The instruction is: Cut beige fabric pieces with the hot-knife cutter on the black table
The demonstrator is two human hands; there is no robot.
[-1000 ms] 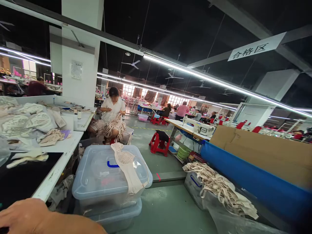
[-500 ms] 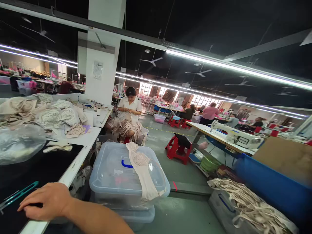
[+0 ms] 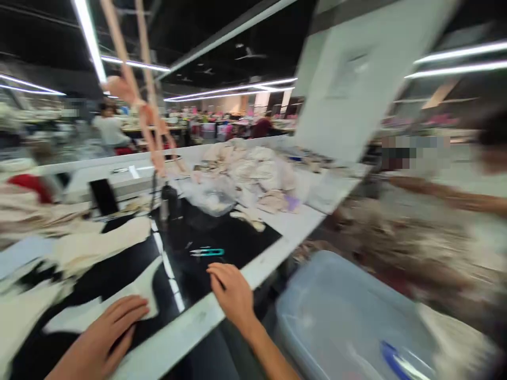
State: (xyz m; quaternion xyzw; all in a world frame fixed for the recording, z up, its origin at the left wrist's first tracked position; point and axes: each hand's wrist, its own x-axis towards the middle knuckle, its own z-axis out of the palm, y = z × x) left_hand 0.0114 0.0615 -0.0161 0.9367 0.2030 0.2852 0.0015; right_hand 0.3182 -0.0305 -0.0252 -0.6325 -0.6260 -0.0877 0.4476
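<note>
My left hand [image 3: 109, 332] lies palm down on a cream fabric piece [image 3: 134, 293] at the lower left, its fingers stretched out flat. Resting on the white front edge of the table is my right hand [image 3: 232, 290], fingers loosely bent and slightly apart, with nothing visible in it. Just beyond its fingertips lie teal thread snips [image 3: 214, 252] on the black tabletop [image 3: 237, 243]. More cream fabric pieces [image 3: 105, 240] spread out at the left of the table.
A heap of beige garments [image 3: 257, 166] and a clear plastic bag [image 3: 214, 198] sit at the back. Right of the table stands a lidded clear plastic box [image 3: 328, 295]. A blurred co-worker [image 3: 467, 195] sits beyond it. A black phone [image 3: 103, 196] leans at the left.
The view has swung left, and my left hand now shows on the fabric. My right hand stays at the table edge near the snips. A co-worker appears much nearer on the right.
</note>
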